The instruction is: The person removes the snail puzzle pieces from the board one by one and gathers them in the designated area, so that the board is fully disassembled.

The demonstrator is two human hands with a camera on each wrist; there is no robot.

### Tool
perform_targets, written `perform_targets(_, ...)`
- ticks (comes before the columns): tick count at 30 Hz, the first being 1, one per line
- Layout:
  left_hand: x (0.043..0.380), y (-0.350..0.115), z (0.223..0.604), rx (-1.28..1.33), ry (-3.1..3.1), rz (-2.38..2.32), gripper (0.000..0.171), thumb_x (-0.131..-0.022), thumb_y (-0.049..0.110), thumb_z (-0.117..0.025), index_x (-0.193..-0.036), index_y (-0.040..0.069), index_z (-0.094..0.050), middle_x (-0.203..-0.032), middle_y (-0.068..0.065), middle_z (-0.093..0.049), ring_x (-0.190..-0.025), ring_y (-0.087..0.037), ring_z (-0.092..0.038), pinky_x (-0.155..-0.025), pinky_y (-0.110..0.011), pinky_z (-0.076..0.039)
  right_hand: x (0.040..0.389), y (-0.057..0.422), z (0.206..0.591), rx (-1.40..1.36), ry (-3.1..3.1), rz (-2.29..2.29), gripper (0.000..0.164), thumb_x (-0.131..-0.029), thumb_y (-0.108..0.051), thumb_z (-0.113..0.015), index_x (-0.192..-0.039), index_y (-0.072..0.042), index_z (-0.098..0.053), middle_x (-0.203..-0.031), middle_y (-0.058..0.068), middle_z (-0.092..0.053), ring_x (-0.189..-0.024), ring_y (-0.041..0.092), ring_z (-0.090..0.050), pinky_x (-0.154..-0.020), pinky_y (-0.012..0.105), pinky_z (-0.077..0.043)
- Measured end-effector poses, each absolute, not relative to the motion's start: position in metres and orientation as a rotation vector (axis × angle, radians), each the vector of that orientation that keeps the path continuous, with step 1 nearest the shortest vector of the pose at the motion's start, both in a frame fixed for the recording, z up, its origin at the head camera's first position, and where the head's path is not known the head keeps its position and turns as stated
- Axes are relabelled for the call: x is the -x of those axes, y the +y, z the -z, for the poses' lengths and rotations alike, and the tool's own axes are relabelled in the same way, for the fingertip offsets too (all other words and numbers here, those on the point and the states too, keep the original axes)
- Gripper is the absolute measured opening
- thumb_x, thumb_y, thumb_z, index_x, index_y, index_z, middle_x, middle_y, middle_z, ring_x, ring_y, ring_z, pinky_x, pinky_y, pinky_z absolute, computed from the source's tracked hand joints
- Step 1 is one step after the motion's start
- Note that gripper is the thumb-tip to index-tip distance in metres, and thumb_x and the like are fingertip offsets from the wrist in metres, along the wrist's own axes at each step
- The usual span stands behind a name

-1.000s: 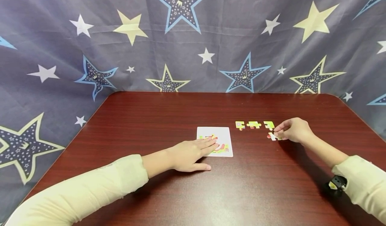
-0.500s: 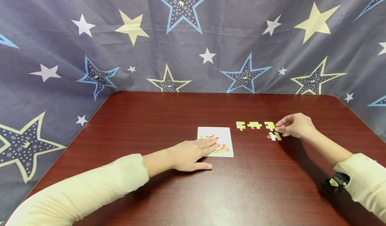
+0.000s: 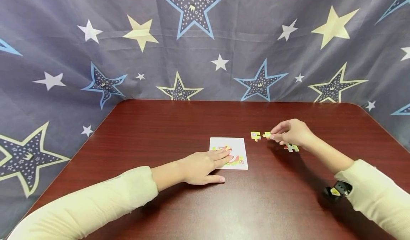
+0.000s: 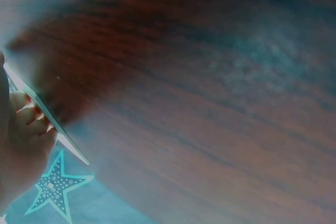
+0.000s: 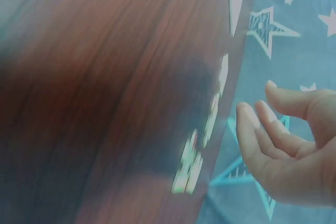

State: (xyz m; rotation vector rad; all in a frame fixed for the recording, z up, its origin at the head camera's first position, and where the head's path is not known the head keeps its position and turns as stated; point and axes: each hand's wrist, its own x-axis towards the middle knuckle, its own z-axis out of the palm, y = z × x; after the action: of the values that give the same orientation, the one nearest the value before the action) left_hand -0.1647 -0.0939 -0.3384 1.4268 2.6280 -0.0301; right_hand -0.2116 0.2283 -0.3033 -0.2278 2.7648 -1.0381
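Observation:
My left hand (image 3: 203, 165) lies flat with straight fingers on a white square card (image 3: 236, 144) that carries a colourful picture; the fingers cover part of it. The card's edge also shows beside that hand in the left wrist view. My right hand (image 3: 296, 133) hovers over a row of puzzle pieces, thumb and fingers loosely bent and apart. Nothing is between them in the right wrist view. Left of it lie a yellow-green corner piece (image 3: 255, 135) and a middle piece (image 3: 266, 135), partly covered. Below it lies a white, red and green piece (image 3: 292, 148). Another piece (image 5: 194, 176) shows beside it in the right wrist view.
The dark red wooden table (image 3: 153, 126) has a glossy top. Behind it hangs a grey curtain (image 3: 198, 47) printed with stars. A small black device (image 3: 334, 193) is strapped at the right wrist, below the sleeve.
My right hand has moved left, from beside the rightmost pieces to over the top row, and now covers part of the middle piece. My left hand stays on the card.

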Motion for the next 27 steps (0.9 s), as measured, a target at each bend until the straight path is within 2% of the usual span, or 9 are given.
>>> perform_targets(4, 0.165, -0.093, 0.339, -1.415, 2.620, 0.032, 0.068, -0.099, 0.052, -0.040, -0.154, 0.016, -0.023, -0.162, -0.002, -0.019, -0.150, -0.017, -0.020, -0.121, -0.032, -0.024, 0.211, 0.206, 0.307, 0.356, 2.773, 1.016, 0.025, -0.083, -0.020, -0.073, -0.101, -0.001, -0.072, -0.087, 0.013, -0.076, -0.068, 0.014, -0.071, -0.053, 0.026, -0.052)
perform_targets(9, 0.164, -0.094, 0.338, -1.404, 2.609, 0.016, 0.067, -0.099, 0.051, -0.040, -0.154, 0.016, -0.024, -0.162, -0.003, -0.019, -0.150, -0.017, -0.020, -0.121, -0.032, -0.024, 0.209, 0.177, 0.312, 0.537, 2.776, 0.972, 0.019, -0.081, -0.016, -0.075, -0.095, -0.004, -0.073, -0.085, 0.009, -0.076, -0.072, 0.013, -0.070, -0.068, 0.026, -0.054)
perform_targets(13, 0.164, -0.094, 0.339, -1.392, 2.614, 0.012, 0.067, -0.099, 0.052, -0.039, -0.154, 0.017, -0.024, -0.162, -0.001, -0.019, -0.150, -0.016, -0.020, -0.121, -0.034, -0.026, 0.206, 0.155, 0.315, 0.676, 2.779, 0.915, 0.016, -0.078, -0.013, -0.077, -0.091, -0.004, -0.073, -0.082, 0.006, -0.075, -0.075, 0.013, -0.070, -0.072, 0.028, -0.056)
perform_targets(22, 0.166, -0.094, 0.340, -1.402, 2.624, 0.019, 0.067, -0.099, 0.053, -0.038, -0.154, 0.018, -0.023, -0.162, 0.000, -0.019, -0.151, -0.016, -0.020, -0.120, -0.034, -0.027, 0.206, 0.128, 0.324, 0.811, 2.790, 0.811, 0.024, -0.070, -0.001, -0.081, -0.091, -0.001, -0.069, -0.077, 0.006, -0.071, -0.070, 0.011, -0.068, -0.068, 0.023, -0.057)
perform_targets(27, 0.167, -0.093, 0.339, -1.422, 2.631, 0.034, 0.066, -0.099, 0.053, -0.039, -0.154, 0.017, -0.024, -0.162, 0.000, -0.019, -0.150, -0.016, -0.020, -0.120, -0.033, -0.027, 0.208, 0.125, 0.325, 0.845, 2.812, 0.760, 0.020, -0.070, 0.000, -0.082, -0.087, -0.002, -0.070, -0.075, 0.007, -0.071, -0.068, 0.011, -0.067, -0.066, 0.023, -0.056)
